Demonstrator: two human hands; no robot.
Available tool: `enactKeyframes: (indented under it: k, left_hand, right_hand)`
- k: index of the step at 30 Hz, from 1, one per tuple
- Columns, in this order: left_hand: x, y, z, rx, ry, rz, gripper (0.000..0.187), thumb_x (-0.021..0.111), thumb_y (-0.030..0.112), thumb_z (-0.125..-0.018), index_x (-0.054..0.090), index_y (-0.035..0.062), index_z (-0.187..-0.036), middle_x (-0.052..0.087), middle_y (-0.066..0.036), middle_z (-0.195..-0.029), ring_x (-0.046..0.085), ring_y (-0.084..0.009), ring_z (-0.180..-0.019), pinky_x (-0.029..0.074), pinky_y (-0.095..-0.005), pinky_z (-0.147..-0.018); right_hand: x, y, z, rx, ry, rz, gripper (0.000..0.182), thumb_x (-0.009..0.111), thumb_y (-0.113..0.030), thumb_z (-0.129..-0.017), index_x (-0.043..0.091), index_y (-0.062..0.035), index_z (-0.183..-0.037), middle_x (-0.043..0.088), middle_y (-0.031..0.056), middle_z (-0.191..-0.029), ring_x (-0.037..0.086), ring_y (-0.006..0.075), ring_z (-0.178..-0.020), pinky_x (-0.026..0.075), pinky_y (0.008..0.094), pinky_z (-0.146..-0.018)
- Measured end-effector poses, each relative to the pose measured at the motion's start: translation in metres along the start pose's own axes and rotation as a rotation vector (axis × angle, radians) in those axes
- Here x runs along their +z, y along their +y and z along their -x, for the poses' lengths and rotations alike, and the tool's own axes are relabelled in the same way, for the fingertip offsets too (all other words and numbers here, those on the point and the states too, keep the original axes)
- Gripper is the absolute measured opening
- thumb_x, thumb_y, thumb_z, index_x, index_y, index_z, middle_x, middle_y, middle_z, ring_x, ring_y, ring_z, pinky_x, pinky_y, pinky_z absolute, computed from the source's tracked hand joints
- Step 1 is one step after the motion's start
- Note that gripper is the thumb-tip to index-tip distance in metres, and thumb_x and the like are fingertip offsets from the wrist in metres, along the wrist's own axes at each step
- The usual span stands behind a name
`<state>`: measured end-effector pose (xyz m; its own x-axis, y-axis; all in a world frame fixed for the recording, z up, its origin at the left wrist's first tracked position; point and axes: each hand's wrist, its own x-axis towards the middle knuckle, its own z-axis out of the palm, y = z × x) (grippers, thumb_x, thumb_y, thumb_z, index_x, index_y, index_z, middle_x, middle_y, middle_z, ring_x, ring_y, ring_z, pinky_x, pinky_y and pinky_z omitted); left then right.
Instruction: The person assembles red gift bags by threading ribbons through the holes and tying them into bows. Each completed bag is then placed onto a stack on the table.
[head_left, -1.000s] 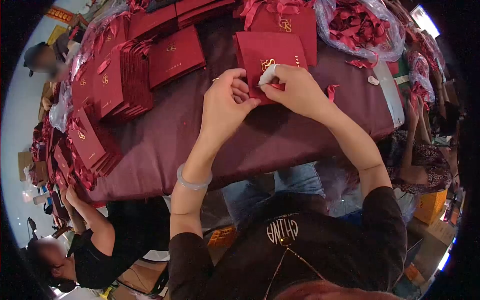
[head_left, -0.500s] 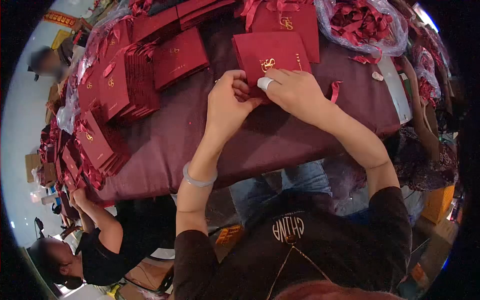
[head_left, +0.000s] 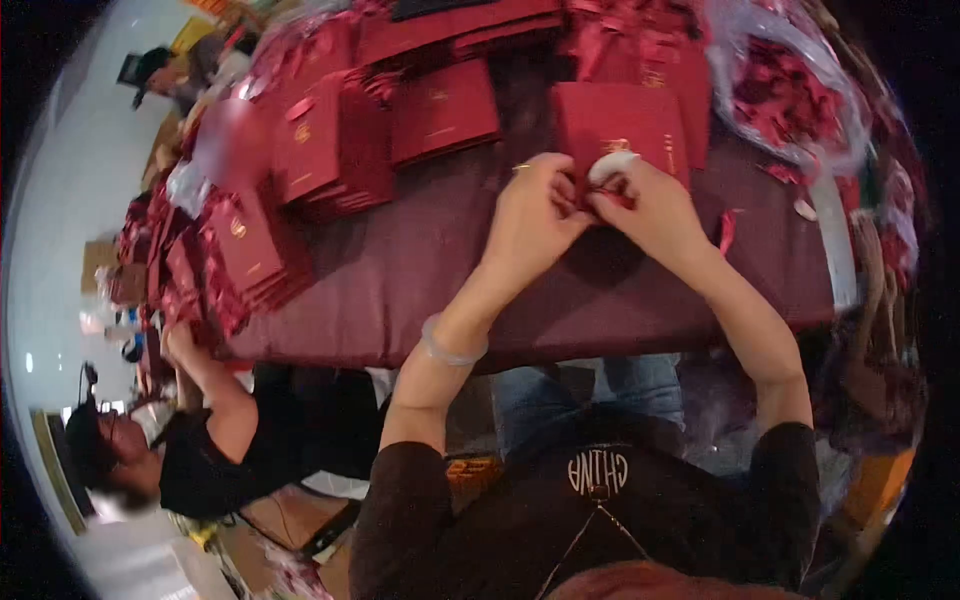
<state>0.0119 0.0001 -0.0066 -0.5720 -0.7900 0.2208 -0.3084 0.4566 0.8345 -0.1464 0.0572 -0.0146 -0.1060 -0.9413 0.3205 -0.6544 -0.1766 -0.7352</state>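
A dark red paper gift bag [head_left: 620, 115] with gold lettering lies flat on the table in front of me. My left hand [head_left: 545, 210] is at its near edge, fingers curled and thumb pressed inward. Beside it, my right hand [head_left: 650, 205] has its thumb and fingers closed near the same edge, and a white covering [head_left: 612, 166] wraps one finger. The fingertips of both hands almost meet; what they pinch is hidden. To the right of my right hand lies a loose piece of red ribbon [head_left: 727, 232].
Stacks of red bags stand to the left [head_left: 310, 155], nearer left [head_left: 250, 250] and back centre [head_left: 445, 110]. A clear plastic bag [head_left: 850, 150] of red ribbons sits at the right back. A co-worker in black [head_left: 215, 440] is at the table's left end.
The view has shifted, so the table and bags appear further right. My right hand has turned, and its thumb now shows beside the fingers, close to my left fingertips.
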Motion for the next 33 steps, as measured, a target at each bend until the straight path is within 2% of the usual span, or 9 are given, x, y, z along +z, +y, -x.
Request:
enactKeyframes:
  k: [3,10,13,16,19,23,26,28,33]
  left_hand:
    - [-0.002,-0.008,-0.003,0.027,-0.008,0.109,0.053,0.077,0.01,-0.058,0.049,0.0,-0.102,0.058,-0.01,-0.074,0.059,-0.018,-0.066,0.048,-0.0296,-0.061]
    - [0.016,-0.015,-0.002,0.106,0.09,0.041,0.037,0.069,0.001,-0.061,0.049,-0.0015,-0.092,0.054,-0.012,-0.071,0.056,-0.0264,-0.068,0.046,-0.037,-0.063]
    - [0.0,-0.015,-0.004,0.256,0.12,-0.014,0.034,0.063,0.0,-0.064,0.052,-0.0023,-0.096,0.058,-0.015,-0.076,0.058,-0.0243,-0.067,0.047,-0.0362,-0.061]
    - [-0.026,-0.006,-0.01,-0.031,-0.262,0.216,0.037,0.059,0.002,-0.07,0.059,0.0005,-0.108,0.064,-0.018,-0.092,0.064,-0.0214,-0.074,0.05,-0.0334,-0.061]
    - [-0.035,0.007,-0.008,0.045,-0.304,-0.001,0.035,0.063,0.005,-0.071,0.061,0.0014,-0.106,0.064,-0.016,-0.088,0.064,-0.0228,-0.077,0.05,-0.0333,-0.065]
    - [-0.011,-0.028,-0.018,0.389,-0.138,-0.172,0.033,0.066,0.01,-0.07,0.062,0.0013,-0.102,0.063,-0.016,-0.083,0.061,-0.029,-0.079,0.048,-0.0364,-0.07]
    - [-0.018,-0.025,-0.025,0.322,-0.26,-0.233,0.029,0.064,0.009,-0.07,0.061,0.0018,-0.098,0.062,-0.015,-0.082,0.059,-0.0305,-0.084,0.047,-0.0382,-0.072]
    - [-0.011,-0.019,-0.019,0.305,-0.154,-0.218,0.028,0.062,0.009,-0.07,0.059,0.0017,-0.097,0.061,-0.015,-0.085,0.057,-0.0313,-0.088,0.046,-0.0392,-0.076]
    - [-0.001,-0.019,-0.014,0.211,-0.025,-0.151,0.032,0.062,0.011,-0.066,0.059,0.0031,-0.096,0.06,-0.018,-0.09,0.058,-0.0335,-0.087,0.047,-0.0417,-0.074]
  right_hand:
    - [-0.009,-0.008,-0.005,0.044,0.013,-0.068,0.022,0.066,-0.013,-0.075,0.058,-0.008,-0.095,0.059,0.0047,-0.079,0.056,0.0148,-0.066,0.046,0.029,-0.061]
    - [-0.001,0.036,-0.003,-0.162,-0.127,0.053,0.018,0.056,-0.004,-0.082,0.057,-0.0024,-0.1,0.06,0.0082,-0.094,0.057,0.0152,-0.079,0.044,0.0254,-0.07]
    - [-0.005,0.029,-0.004,0.074,-0.125,-0.033,0.014,0.056,-0.011,-0.086,0.058,-0.0035,-0.098,0.059,0.0059,-0.094,0.055,0.0142,-0.084,0.044,0.0254,-0.071]
    - [-0.016,0.029,-0.007,0.112,-0.224,-0.157,0.017,0.056,-0.016,-0.087,0.058,-0.0022,-0.097,0.058,0.0047,-0.091,0.054,0.0135,-0.085,0.043,0.0251,-0.073]
    - [-0.012,0.032,-0.007,0.052,-0.164,-0.181,0.019,0.057,-0.019,-0.087,0.059,-0.0017,-0.097,0.059,0.0042,-0.089,0.053,0.013,-0.084,0.042,0.025,-0.074]
    - [-0.008,0.049,-0.007,0.083,-0.142,-0.178,0.021,0.057,-0.02,-0.088,0.059,-0.0015,-0.097,0.059,0.0053,-0.09,0.053,0.0134,-0.085,0.041,0.0261,-0.077]
    - [-0.008,0.048,-0.007,0.115,-0.161,-0.178,0.022,0.057,-0.021,-0.088,0.06,-0.0014,-0.098,0.06,0.0066,-0.093,0.054,0.0138,-0.087,0.041,0.0272,-0.079]
    - [-0.006,0.044,-0.007,0.031,-0.121,-0.148,0.018,0.055,-0.012,-0.088,0.057,0.0019,-0.099,0.056,0.0025,-0.093,0.052,0.0099,-0.086,0.041,0.0236,-0.079]
    - [-0.007,0.048,-0.007,0.051,-0.113,-0.165,0.02,0.057,-0.015,-0.087,0.058,-0.0008,-0.101,0.058,0.004,-0.095,0.053,0.0127,-0.09,0.041,0.0262,-0.08]
